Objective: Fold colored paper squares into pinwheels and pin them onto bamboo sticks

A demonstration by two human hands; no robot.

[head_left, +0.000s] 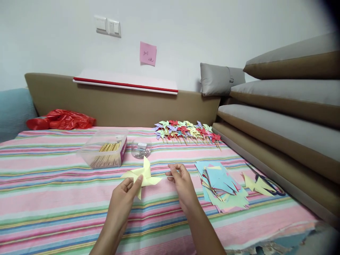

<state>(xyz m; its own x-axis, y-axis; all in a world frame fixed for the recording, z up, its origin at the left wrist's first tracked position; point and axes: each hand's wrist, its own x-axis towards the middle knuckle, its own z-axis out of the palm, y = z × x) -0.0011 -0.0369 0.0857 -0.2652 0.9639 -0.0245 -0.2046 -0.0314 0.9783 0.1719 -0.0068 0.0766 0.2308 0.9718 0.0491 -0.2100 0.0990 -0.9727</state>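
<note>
A pale yellow paper pinwheel [146,180], its blades folded in to the middle, is pinched at its centre by my left hand [124,191]. To the right of it, and apart from it, my right hand [180,182] has thumb and fingers drawn together. Whatever they hold, if anything, is too small to make out. Just beyond the pinwheel stands a clear round tub [141,150] with small metallic pieces inside. Left of that tub, a clear plastic box [89,147] holds many thin wooden sticks [106,156].
Finished pinwheels on sticks [183,131] lie at the back. Right of my hands are a stack of cut coloured paper [221,180], yellow paper scraps [259,186] and scissors [269,182]. Grey cushions [287,117] line the right side. A red plastic bag [62,119] lies at the back left.
</note>
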